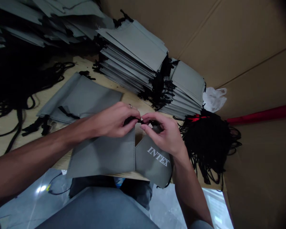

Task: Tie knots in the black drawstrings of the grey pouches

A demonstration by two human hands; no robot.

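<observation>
While pinching the black cord between closed fingertips of left hand and right hand, mind the grey pouch overhanging the table edge: may slide off. Cord end apparently short; could slip free under a loose pinch.

A pale wooden counter bears everything. Under the left grip lies a plain grey pouch. Under the right grip lies the INTEX pouch, overhanging the near edge. Beyond the left grip lie loose grey pouches, and beyond both grips stand stacked pouches. Right of the right grip sits a heap of black cords. Well left of the left grip are more cords.
</observation>
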